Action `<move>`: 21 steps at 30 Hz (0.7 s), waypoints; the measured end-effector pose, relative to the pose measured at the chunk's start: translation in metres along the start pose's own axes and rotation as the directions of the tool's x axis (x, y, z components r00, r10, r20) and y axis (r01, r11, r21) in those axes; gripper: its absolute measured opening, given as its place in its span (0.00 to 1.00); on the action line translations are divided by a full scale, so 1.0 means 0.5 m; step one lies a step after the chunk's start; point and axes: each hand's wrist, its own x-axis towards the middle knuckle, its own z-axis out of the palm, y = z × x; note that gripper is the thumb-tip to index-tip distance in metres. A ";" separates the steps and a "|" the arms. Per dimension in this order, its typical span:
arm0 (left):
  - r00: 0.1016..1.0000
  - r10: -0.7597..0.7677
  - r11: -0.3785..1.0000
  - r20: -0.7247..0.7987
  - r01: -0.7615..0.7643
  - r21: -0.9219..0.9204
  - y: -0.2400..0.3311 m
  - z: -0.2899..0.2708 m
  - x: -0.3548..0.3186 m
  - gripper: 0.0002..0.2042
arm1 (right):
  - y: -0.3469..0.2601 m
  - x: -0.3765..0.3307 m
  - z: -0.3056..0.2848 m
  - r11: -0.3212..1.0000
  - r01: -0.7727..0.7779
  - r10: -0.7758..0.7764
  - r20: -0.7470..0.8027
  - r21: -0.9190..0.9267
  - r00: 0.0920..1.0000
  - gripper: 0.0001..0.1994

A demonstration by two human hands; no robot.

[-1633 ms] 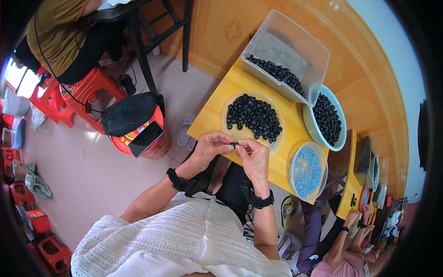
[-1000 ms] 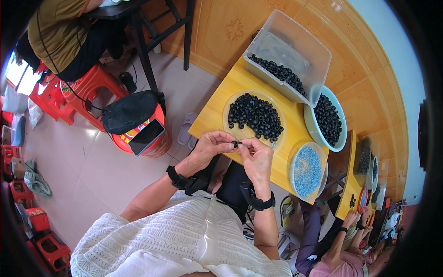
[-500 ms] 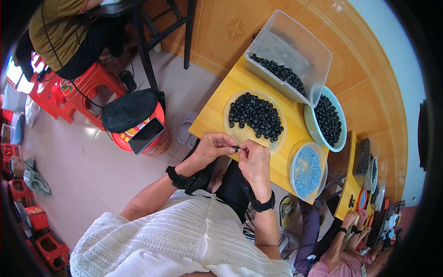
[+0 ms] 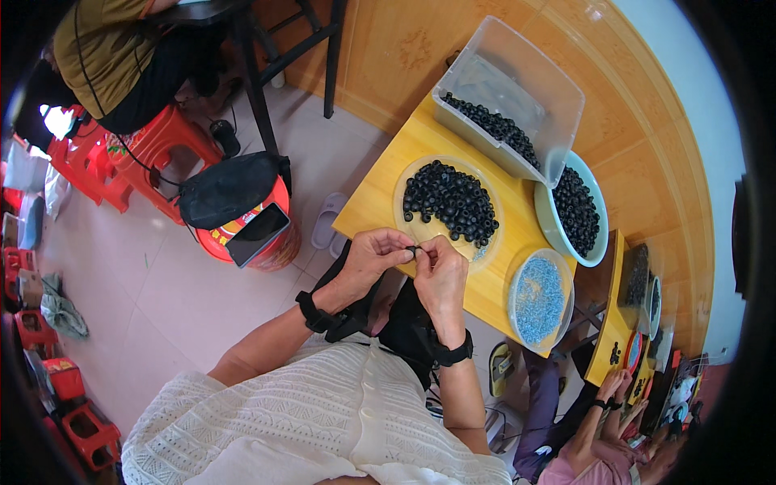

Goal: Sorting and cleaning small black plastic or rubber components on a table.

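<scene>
Between my fingertips is a small black ring-shaped part (image 4: 414, 250), held just off the near edge of the yellow table (image 4: 368, 212). My left hand (image 4: 375, 257) pinches it from one side, and my right hand (image 4: 440, 275) closes on it from the other. Just beyond my hands, a clear round tray (image 4: 428, 230) carries a heap of similar black parts (image 4: 453, 198). To the right stands a clear round dish of tiny pale-blue pieces (image 4: 539, 299). Whether a blue piece is in my fingers is too small to tell.
Behind the tray stand a clear plastic bin (image 4: 517, 73) and a pale-green bowl (image 4: 602, 242), both with black parts. On the left, a red bucket (image 4: 275, 250) bears a black pouch (image 4: 228, 190) and a phone (image 4: 257, 234). Co-workers' hands (image 4: 612, 386) are at a second table on the right.
My right hand has shifted slightly up and to the left, and its wrist has turned a little. The black part stays pinched between both hands and shows more of its ring shape.
</scene>
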 end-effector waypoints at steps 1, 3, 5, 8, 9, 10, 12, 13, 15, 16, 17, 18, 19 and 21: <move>1.000 0.008 1.000 0.004 -0.008 -0.004 0.001 0.001 0.001 0.10 | 0.001 0.000 0.001 1.000 0.000 0.000 0.000 -0.001 1.000 0.02; 1.000 0.014 1.000 0.006 -0.015 0.010 0.002 -0.001 0.001 0.09 | 0.003 0.000 0.003 0.996 0.052 -0.053 -0.015 -0.066 0.998 0.02; 1.000 0.020 0.999 0.006 -0.020 0.024 0.005 -0.002 0.002 0.09 | -0.005 0.003 -0.005 1.000 -0.001 0.001 0.003 0.007 1.000 0.02; 0.999 0.034 0.997 0.021 -0.035 0.065 0.008 0.001 0.002 0.09 | 0.000 0.004 -0.009 0.993 -0.061 0.058 0.026 0.104 0.998 0.01; 0.999 0.027 0.997 0.020 -0.028 0.072 0.010 0.003 0.003 0.09 | 0.002 0.005 -0.010 0.990 -0.063 0.060 0.025 0.129 0.998 0.01; 1.000 0.019 0.997 0.019 -0.020 0.079 0.011 0.003 0.003 0.09 | 0.004 0.006 -0.010 0.990 -0.063 0.061 0.024 0.128 0.998 0.01; 1.000 0.025 0.997 0.017 -0.026 0.075 0.009 0.005 0.004 0.08 | 0.009 0.007 -0.008 0.977 -0.114 0.106 0.051 0.179 0.993 0.01; 0.999 0.031 0.997 0.014 -0.032 0.072 0.009 0.007 0.004 0.08 | 0.012 0.008 -0.005 0.977 -0.114 0.106 0.051 0.179 0.993 0.01; 0.999 0.040 0.995 -0.015 -0.038 0.096 0.006 0.010 0.005 0.07 | 0.020 0.008 0.006 0.995 -0.052 0.051 0.012 0.087 0.999 0.01; 0.998 0.049 0.992 -0.043 -0.044 0.120 0.004 0.013 0.007 0.07 | 0.024 0.008 0.012 0.995 -0.053 0.052 0.011 0.088 0.999 0.01; 0.998 0.048 0.992 -0.042 -0.043 0.121 0.004 0.016 0.007 0.07 | 0.028 0.008 0.020 0.999 0.004 -0.003 -0.031 0.046 1.000 0.02; 0.995 0.066 0.988 -0.077 -0.054 0.143 0.005 0.017 0.007 0.06 | 0.028 0.009 0.027 0.998 0.060 -0.060 -0.070 0.003 0.996 0.02; 0.990 0.084 0.984 -0.112 -0.065 0.166 0.005 0.018 0.007 0.06 | 0.027 0.008 0.030 0.998 0.061 -0.060 -0.070 0.005 0.996 0.02; 0.985 0.101 0.978 -0.138 -0.074 0.193 -0.001 0.019 0.007 0.06 | 0.025 0.002 0.034 0.988 0.145 -0.148 -0.090 -0.045 0.985 0.04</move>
